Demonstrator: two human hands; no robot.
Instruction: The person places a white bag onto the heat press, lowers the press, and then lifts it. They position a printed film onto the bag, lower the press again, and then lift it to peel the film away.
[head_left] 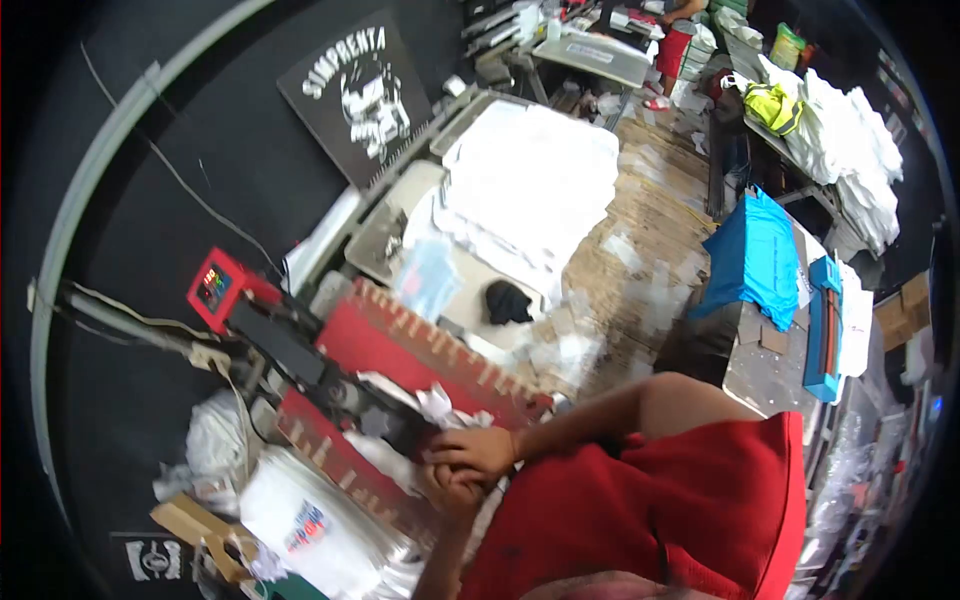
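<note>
My right hand [472, 451] and my left hand [452, 487] are together at the near end of a red heat press. Fingers of both are curled and closed, the right hand lying partly over the left; what they hold, if anything, is hidden. White crumpled cloth [436, 403] lies just beyond them on the dark middle part. The press's red upper plate [430, 352] and red lower-left part [330, 445] flank that middle part. A red control box [217, 290] with a lit display is at the far left.
Stacked white sheets [535, 180] lie on a table beyond the press, near a black cloth [508, 302]. Printed white bags [310, 525] are at lower left. A blue cloth [752, 262] covers part of the right-hand table. Another person's arm [683, 12] shows at the top.
</note>
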